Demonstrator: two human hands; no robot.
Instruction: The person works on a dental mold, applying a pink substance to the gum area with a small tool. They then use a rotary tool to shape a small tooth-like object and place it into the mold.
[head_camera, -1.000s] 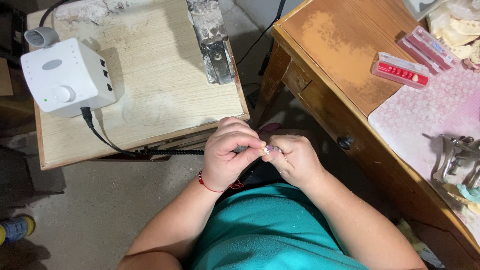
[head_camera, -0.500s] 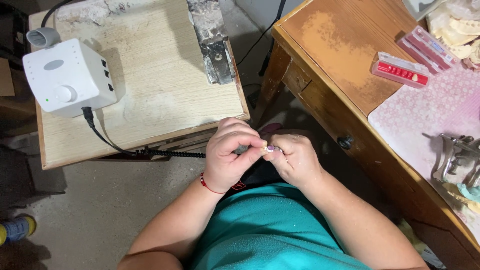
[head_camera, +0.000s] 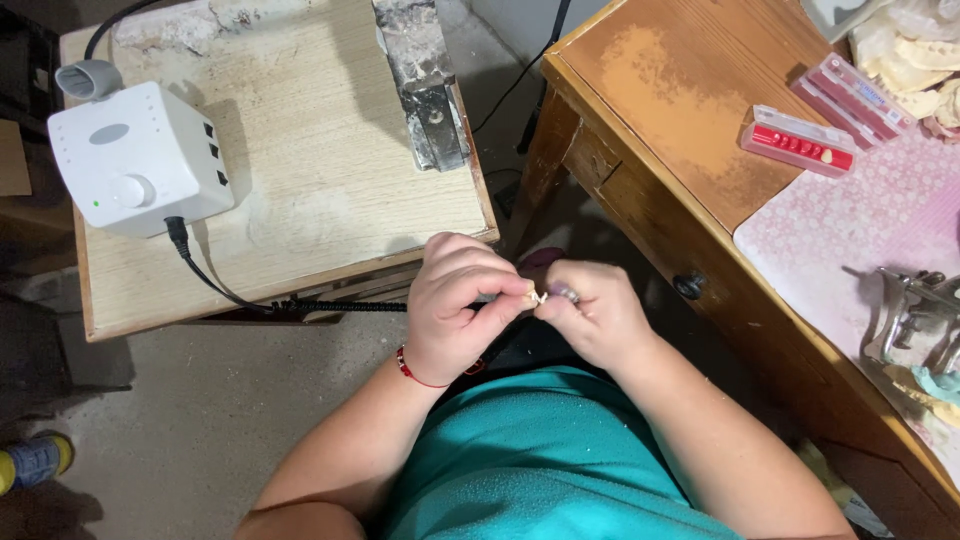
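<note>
Above the lap, both hands stay pinched together.

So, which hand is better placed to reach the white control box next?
Left, probably. The left hand is on the side of the white control box and its cable; the right hand pinches the small piece nearer the wooden desk.

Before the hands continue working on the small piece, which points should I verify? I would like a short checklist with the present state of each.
1. Left hand grips the handpiece: ok.
2. Right hand pinches the small pale piece: ok.
3. Tool tip meets the piece: cannot tell, fingers hide it.
4. Black coiled cable runs free along the table edge: ok.
5. White control box powered, green light showing: ok.
6. Both hands braced on a support: not ok, held over the lap.
</note>
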